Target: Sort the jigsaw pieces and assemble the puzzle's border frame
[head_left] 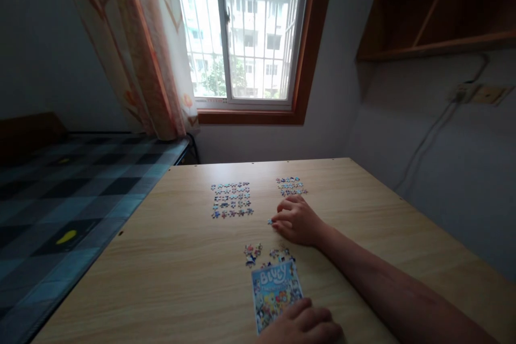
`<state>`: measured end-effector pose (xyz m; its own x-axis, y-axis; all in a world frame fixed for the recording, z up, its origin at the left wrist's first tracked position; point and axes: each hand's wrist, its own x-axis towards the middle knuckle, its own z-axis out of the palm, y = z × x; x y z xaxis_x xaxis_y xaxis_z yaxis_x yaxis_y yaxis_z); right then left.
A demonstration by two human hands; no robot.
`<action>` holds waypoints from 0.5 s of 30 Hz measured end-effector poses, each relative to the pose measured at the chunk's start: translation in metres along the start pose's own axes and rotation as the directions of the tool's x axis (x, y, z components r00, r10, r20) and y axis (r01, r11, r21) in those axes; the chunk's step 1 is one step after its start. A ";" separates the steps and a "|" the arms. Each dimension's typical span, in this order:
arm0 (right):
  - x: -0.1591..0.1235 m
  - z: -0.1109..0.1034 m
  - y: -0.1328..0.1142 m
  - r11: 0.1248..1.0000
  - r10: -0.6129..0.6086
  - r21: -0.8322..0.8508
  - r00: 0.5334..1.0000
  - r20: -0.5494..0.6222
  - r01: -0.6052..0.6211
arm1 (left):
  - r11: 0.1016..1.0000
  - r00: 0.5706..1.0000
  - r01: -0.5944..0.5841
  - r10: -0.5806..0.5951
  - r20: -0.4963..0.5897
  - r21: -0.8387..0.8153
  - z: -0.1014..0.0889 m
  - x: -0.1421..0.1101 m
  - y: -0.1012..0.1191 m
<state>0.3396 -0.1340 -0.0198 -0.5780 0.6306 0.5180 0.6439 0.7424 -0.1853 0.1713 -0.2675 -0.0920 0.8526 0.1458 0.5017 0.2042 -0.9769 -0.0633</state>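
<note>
My right hand [297,221] reaches over the middle of the table, fingers bent, with a small blue puzzle piece [270,221] at its fingertips. Just beyond it lie short rows of puzzle pieces [292,186]. To the left, more puzzle pieces are laid out in a block of several rows [232,199]. At the bottom of the view my left hand [304,325] has its fingers curled over the lower right part of a blue "Bluey" picture card [274,290]; its thumb is hidden. Loose puzzle pieces [252,253] lie in a small group above the card, with others [282,254] at its top edge.
The pale wooden table [161,279] ends at the wall under a barred window [258,32]. A bed with a checked cover [72,204] stands along the left side. Wooden shelves [439,16] hang on the right wall, above a socket with a cable [429,131].
</note>
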 end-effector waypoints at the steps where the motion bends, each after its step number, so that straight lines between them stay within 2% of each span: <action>1: -0.002 -0.002 0.006 0.999 0.021 -0.024 1.000 -0.011 -0.022 | 1.000 1.000 0.001 -0.001 -0.012 0.000 -0.001 0.000 0.000; 5: -0.005 -0.009 0.026 0.992 0.070 -0.102 0.997 -0.020 -0.072 | 1.000 0.998 -0.011 0.012 -0.055 0.029 -0.005 0.000 -0.002; 10: -0.007 -0.010 0.040 0.989 0.068 -0.131 0.998 -0.009 -0.068 | 0.990 0.998 -0.058 0.061 -0.016 0.125 -0.008 0.001 -0.002; 15: -0.008 -0.008 0.050 0.988 0.060 -0.140 0.998 0.004 -0.059 | 0.986 0.990 -0.065 0.084 -0.117 0.151 -0.006 0.000 -0.002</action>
<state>0.3799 -0.1039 -0.0268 -0.5401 0.6752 0.5024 0.7407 0.6647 -0.0971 0.1684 -0.2666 -0.0868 0.8045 0.0443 0.5924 0.2182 -0.9495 -0.2254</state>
